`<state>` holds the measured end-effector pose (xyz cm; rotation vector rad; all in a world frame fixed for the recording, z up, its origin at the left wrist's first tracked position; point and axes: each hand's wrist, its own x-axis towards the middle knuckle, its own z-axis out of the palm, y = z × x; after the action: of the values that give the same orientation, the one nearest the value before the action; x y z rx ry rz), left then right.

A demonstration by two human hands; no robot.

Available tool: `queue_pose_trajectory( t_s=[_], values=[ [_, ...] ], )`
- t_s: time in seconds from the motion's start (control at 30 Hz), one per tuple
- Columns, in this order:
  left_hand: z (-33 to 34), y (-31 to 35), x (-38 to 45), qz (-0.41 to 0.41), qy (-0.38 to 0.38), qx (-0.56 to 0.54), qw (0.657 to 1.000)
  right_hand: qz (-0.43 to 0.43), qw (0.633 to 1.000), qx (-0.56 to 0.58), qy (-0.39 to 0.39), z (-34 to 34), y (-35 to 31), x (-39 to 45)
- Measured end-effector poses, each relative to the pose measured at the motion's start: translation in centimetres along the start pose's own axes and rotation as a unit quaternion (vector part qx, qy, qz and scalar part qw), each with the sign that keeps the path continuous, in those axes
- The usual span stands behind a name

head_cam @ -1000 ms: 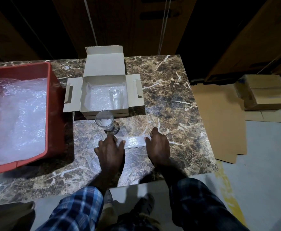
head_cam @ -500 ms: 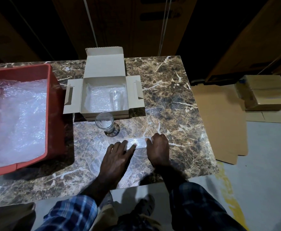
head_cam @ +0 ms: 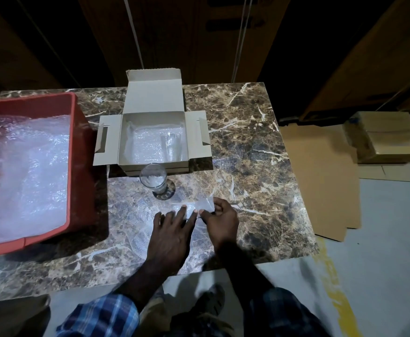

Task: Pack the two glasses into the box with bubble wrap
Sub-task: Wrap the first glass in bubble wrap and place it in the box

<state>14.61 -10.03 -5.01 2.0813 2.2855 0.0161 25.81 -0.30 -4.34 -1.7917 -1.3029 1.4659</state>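
Left hand (head_cam: 172, 235) slid right, flat on bubble wrap (head_cam: 200, 205), right hand (head_cam: 221, 221) grip seemingly pinching its edge, glass (head_cam: 153, 180) just beyond.

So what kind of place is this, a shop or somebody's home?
Probably a packing or storage room, not a home: flattened brown cardboard sheets lie on the bare floor beside stacked cardboard cartons, and a red plastic crate of bubble wrap sits on the marble-patterned table.

Dim room, dark background, counter (head_cam: 247, 142) lit from above, hard shadow beside bin (head_cam: 82, 166), wide-angle edge bending
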Motion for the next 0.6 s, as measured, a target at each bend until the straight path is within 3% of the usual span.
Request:
queue_pose_trajectory(
  t_s=[0.13, 0.27, 0.47, 0.6],
  values=[
    [-0.4, -0.3, 0.1, -0.004, -0.001, -0.038, 0.999, -0.056, 0.997, -0.047, 0.020, 1.4, 0.2, -1.6],
    [-0.5, -1.6, -0.2, 0.007, 0.005, -0.120, 0.993, -0.165, 0.982, -0.088, 0.030, 2.9, 0.7, -2.6],
    [-0.2, -3.3, -1.4, 0.043, -0.017, -0.220, 0.974, -0.263, 0.945, -0.192, -0.036, 3.7, 1.5, -3.5],
    [0.8, -3.1, -2.0, 0.012, 0.001, -0.253, 0.967, -0.333, 0.913, -0.229, -0.047, 3.6, 2.1, -3.3]
  ],
)
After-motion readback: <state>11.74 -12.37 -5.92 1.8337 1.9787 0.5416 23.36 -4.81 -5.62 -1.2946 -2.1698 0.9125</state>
